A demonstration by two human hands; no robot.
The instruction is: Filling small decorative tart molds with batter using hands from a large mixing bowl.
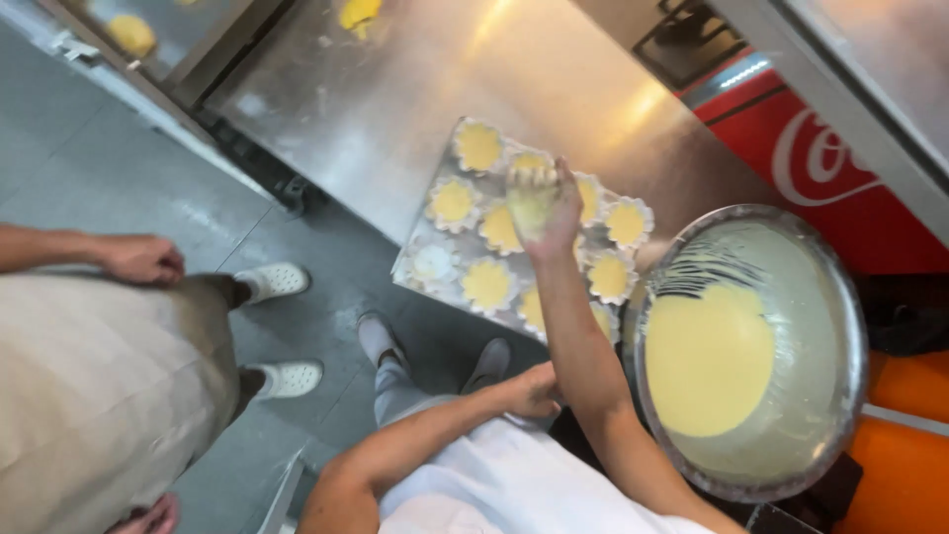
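Head view shows the right hand point(542, 206) raised on an outstretched arm, fingers curled around a scoop of yellow batter point(532, 203), hovering over the mould tray point(413, 265). Beneath it sit flower-shaped moulds point(486, 284) filled yellow, on the steel surface point(395, 89). Beside the forearm stands a metal bowl point(840, 297) of batter. Nearer the body, the left hand point(534, 392) rests loosely closed, empty, at the surface edge. A bystander's hand point(143, 259) hangs well apart.

Grey tiled floor point(119, 178) beneath a gleaming steel worktop point(415, 89), red cooler point(830, 168) alongside, bright overhead glare.
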